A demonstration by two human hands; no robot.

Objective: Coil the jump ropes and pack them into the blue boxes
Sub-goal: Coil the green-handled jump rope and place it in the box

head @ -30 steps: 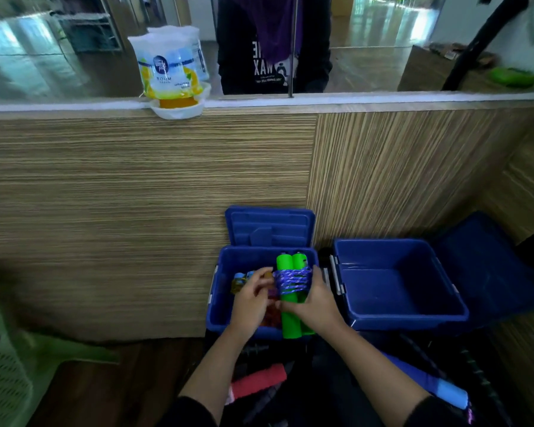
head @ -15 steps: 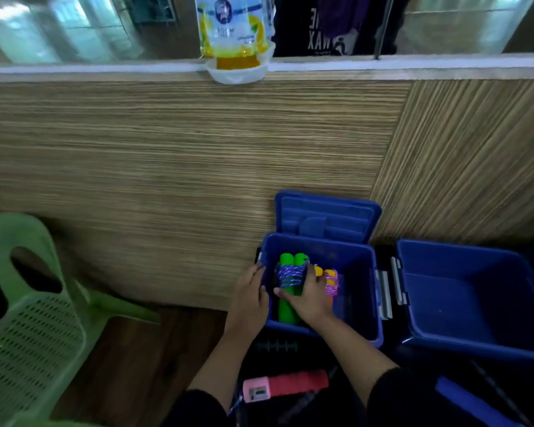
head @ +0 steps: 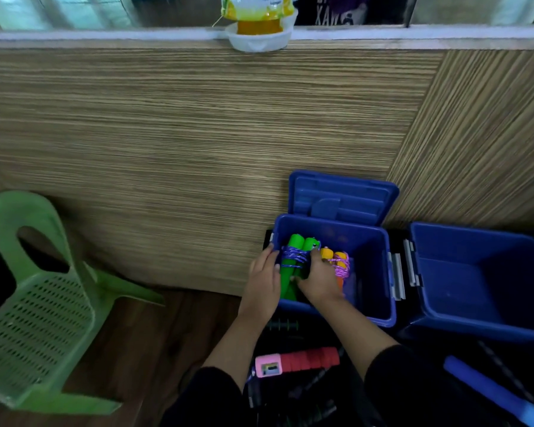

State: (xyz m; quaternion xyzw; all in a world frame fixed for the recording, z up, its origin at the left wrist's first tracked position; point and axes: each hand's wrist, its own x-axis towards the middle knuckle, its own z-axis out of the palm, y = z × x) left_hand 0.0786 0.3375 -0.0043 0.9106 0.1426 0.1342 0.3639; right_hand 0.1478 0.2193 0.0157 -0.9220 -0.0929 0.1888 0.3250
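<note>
Jump rope with two green foam handles (head: pixel 293 266), bound by purple cord, is being set into the left open blue plastic box (head: pixel 373 272).

Its long axis runs away from the person, tilted slightly. It is gripped by the right hand (head: pixel 318 283), fingers curled around it; the left hand (head: pixel 262 278) rests flat beside it, nothing held. An orange-handled rope (head: pixel 336 261) lies just beside. The box floor is hidden.

White letters show on the black shirt (head: pixel 330 13) seen in the mirror above the wooden ledge; they appear reversed, and "XAW" is all that can be made out, with the line above cut off. The print on the yellow-and-white plastic pouch (head: pixel 256 7) is too blurred to read.
</note>
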